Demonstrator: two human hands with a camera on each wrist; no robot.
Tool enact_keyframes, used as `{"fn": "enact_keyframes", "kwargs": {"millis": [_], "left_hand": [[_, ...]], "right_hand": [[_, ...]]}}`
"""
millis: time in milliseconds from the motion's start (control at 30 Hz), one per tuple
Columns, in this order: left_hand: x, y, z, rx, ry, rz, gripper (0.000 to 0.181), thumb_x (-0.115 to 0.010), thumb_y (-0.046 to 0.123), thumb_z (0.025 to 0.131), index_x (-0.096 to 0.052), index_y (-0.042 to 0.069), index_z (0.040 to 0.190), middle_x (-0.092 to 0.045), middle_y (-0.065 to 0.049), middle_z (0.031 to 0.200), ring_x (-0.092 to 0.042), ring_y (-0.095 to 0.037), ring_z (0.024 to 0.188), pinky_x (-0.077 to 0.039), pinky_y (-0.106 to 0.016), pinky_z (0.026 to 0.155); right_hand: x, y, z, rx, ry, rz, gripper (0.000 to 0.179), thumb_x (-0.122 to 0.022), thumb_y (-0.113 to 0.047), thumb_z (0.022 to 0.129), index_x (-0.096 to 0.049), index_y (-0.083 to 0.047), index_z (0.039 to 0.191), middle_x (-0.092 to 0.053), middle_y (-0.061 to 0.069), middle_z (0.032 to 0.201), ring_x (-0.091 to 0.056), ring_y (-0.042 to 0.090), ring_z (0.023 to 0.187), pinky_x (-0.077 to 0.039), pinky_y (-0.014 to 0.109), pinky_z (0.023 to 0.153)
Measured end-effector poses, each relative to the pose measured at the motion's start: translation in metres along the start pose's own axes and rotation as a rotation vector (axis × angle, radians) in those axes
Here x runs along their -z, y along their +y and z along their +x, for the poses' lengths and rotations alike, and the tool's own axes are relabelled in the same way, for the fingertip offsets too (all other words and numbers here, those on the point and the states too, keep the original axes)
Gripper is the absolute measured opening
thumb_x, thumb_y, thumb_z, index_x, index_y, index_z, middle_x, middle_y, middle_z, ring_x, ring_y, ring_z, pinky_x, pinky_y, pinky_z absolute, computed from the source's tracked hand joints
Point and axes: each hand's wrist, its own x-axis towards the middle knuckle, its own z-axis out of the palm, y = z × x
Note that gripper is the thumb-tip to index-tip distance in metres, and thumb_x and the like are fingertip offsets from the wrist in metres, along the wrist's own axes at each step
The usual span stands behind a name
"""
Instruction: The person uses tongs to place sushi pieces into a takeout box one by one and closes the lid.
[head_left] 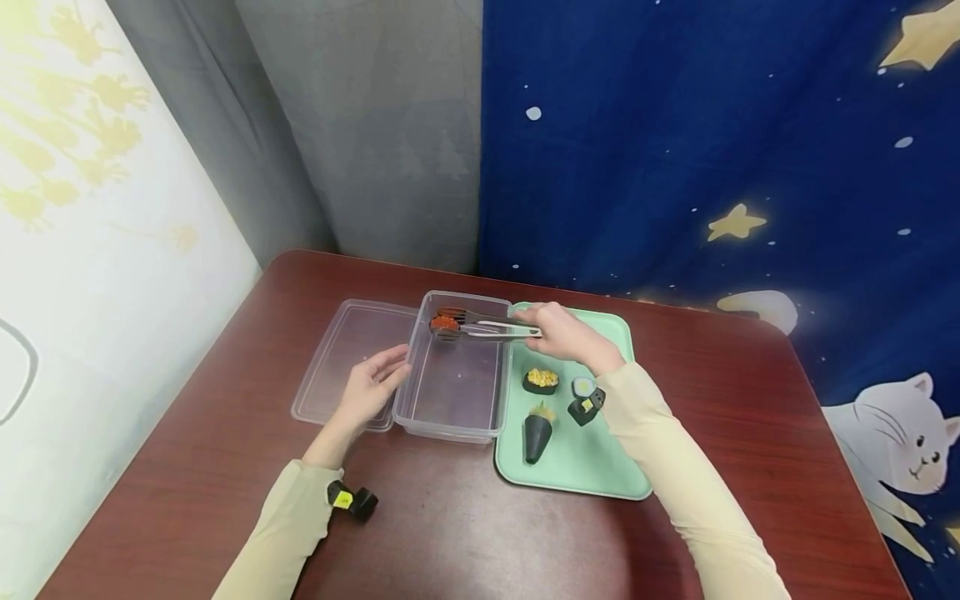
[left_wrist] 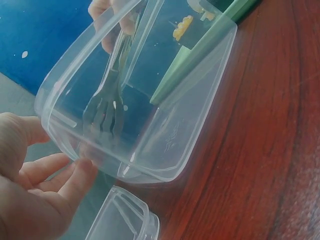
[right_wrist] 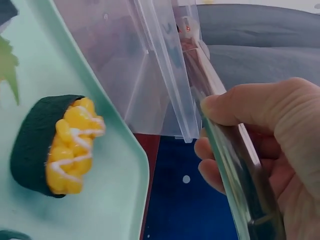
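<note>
My right hand point(head_left: 558, 333) grips metal serving tongs point(head_left: 498, 330), reaching over a clear plastic container point(head_left: 457, 383). Between the fork-shaped ends of the tongs is a red-orange topped sushi piece point(head_left: 444, 322), above or inside the container's far left part; whether it touches the bottom I cannot tell. My left hand point(head_left: 372, 385) rests its fingertips against the outside of the container's left wall, as the left wrist view shows with the fingers point(left_wrist: 75, 182). A green tray point(head_left: 577, 467) stands right of the container, bearing a corn-topped sushi point(right_wrist: 75, 145) and a dark hand roll point(head_left: 537, 435).
A clear lid point(head_left: 337, 375) lies flat on the brown table point(head_left: 420, 517), left of the container and partly under my left hand. Near the tray's middle sits a small sushi roll point(head_left: 582, 387), close to my right wrist camera point(head_left: 587, 407). Curtains point(head_left: 405, 167) hang behind the table.
</note>
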Motion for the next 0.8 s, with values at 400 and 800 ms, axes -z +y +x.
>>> {"fn": "enact_keyframes", "kwargs": {"millis": [400,800], "left_hand": [[-0.001,-0.001,0.002,-0.012,0.007,-0.004,0.041,-0.057,0.0,0.091,-0.047,-0.01,0.13,-0.049,-0.026,0.132,-0.05,-0.036,0.12,-0.045,-0.022,0.095],[-0.001,-0.001,0.002,-0.02,0.01,0.0,0.041,-0.057,0.001,0.092,-0.048,-0.01,0.13,-0.049,-0.026,0.132,-0.05,-0.036,0.12,-0.045,-0.02,0.093]], "right_hand": [[0.009,-0.012,0.019,-0.027,-0.117,-0.088,0.034,-0.063,0.0,0.079,-0.063,0.006,0.113,-0.065,0.02,0.109,-0.061,0.029,0.098,-0.052,0.04,0.082],[0.009,-0.019,0.027,-0.078,-0.167,-0.101,0.029,-0.062,0.002,0.078,-0.065,0.003,0.107,-0.066,0.02,0.099,-0.062,0.028,0.09,-0.053,0.039,0.079]]}}
